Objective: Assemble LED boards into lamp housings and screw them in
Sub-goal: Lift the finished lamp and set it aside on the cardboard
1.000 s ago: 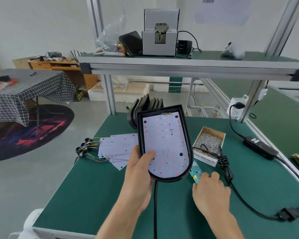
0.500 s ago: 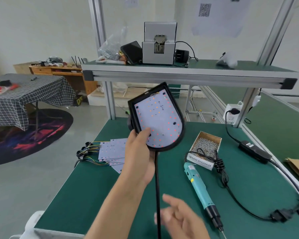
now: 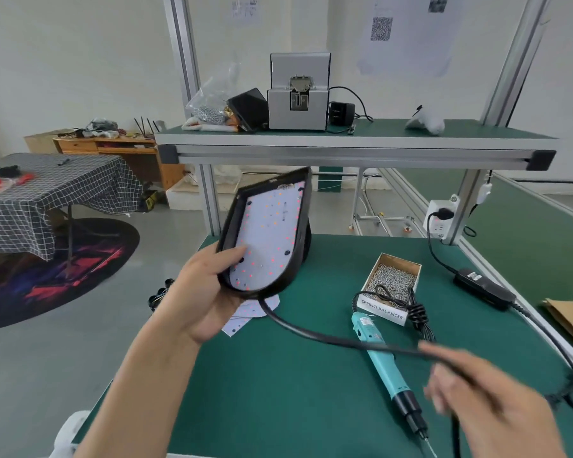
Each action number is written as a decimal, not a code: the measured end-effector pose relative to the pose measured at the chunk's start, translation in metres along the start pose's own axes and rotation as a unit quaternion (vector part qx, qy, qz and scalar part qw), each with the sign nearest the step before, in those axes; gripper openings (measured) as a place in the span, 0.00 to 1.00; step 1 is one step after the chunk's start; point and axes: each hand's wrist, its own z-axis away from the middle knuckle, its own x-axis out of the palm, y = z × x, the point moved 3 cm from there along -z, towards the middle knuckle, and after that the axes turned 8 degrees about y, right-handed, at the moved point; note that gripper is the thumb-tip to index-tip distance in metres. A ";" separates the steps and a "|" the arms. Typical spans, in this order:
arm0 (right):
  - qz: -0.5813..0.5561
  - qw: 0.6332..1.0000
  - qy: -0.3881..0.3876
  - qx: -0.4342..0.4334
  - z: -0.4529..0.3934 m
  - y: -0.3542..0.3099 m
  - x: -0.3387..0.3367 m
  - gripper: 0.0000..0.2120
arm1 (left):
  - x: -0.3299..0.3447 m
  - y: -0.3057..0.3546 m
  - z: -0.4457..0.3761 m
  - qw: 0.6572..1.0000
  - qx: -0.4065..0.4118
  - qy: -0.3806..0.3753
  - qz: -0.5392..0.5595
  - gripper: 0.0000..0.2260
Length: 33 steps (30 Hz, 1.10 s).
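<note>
Two hands work at centre and lower right of the frame. The left hand [image 3: 201, 292] grips the black lamp housing [image 3: 303, 226], thumb on its LED board [image 3: 268, 236], lifted and tilted above the green bench mat [image 3: 278, 375]. The right hand [image 3: 487, 401] is blurred; the housing's black cable [image 3: 328, 337] runs to its fingers, though I cannot tell whether they grip it. A teal electric screwdriver [image 3: 382, 358] lies near a box of screws [image 3: 392, 282]. Spare LED boards [image 3: 242, 317] are mostly hidden behind the housing. A checked tablecloth [image 3: 47, 190] sits far left.
</note>
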 end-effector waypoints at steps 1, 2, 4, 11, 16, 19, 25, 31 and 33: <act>-0.027 1.000 -0.008 -0.003 0.005 -0.020 0.000 0.16 | 0.002 -0.006 0.002 1.000 -0.012 -0.019 -0.008 0.18; -0.022 1.000 0.000 0.017 0.012 -0.028 0.006 0.16 | 0.006 -0.012 0.006 0.999 -0.018 -0.037 -0.021 0.20; -0.155 0.984 -0.019 0.089 -0.013 -0.027 0.026 0.14 | 0.013 -0.023 0.014 0.997 -0.015 -0.063 -0.037 0.20; -0.314 0.893 -0.133 0.295 -0.058 -0.039 0.108 0.11 | 0.045 -0.055 0.022 0.992 0.005 -0.121 -0.029 0.20; -0.284 0.863 -0.182 0.376 -0.052 -0.030 0.135 0.09 | 0.047 -0.073 0.024 0.994 -0.013 -0.096 -0.043 0.17; -0.270 0.875 -0.178 0.361 -0.054 -0.021 0.135 0.07 | 0.044 -0.079 0.028 0.994 -0.012 -0.085 -0.072 0.14; -0.123 0.926 -0.294 0.200 -0.070 -0.029 0.118 0.13 | 0.038 -0.076 0.031 0.986 0.007 -0.104 -0.131 0.15; -0.020 0.938 -0.282 0.201 -0.100 -0.019 0.089 0.13 | 0.049 -0.080 0.024 0.983 0.004 -0.122 -0.134 0.15; -0.069 0.935 -0.227 0.265 -0.098 -0.010 0.084 0.11 | 0.060 -0.087 0.018 0.993 0.008 -0.081 -0.090 0.15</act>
